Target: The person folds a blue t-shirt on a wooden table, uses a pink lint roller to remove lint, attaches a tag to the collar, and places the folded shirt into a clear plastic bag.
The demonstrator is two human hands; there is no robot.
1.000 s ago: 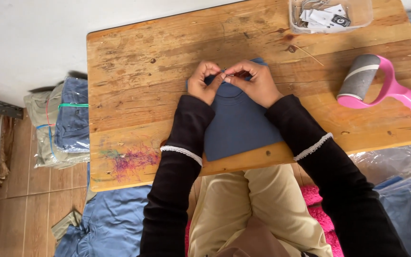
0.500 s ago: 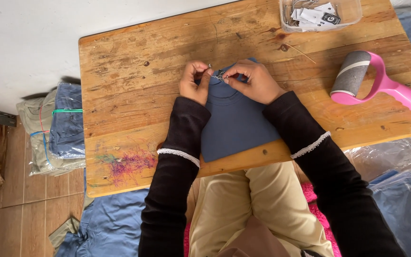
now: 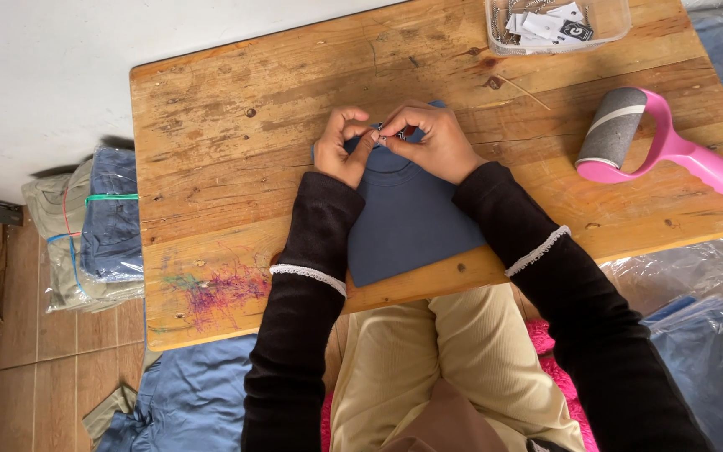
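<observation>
My left hand [image 3: 343,147] pinched the collar of the blue shirt [image 3: 407,219], which lay flat under both hands on the table [image 3: 236,125]. My right hand [image 3: 428,144] gripped a small metal pin [image 3: 383,139] between them. Keeping the collar taut seemed wise.

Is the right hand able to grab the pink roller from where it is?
Probably yes. The lint roller lies on the bare table to the right of the right hand, with nothing between them. But that hand is busy pinching something small at the blue garment collar.
</observation>
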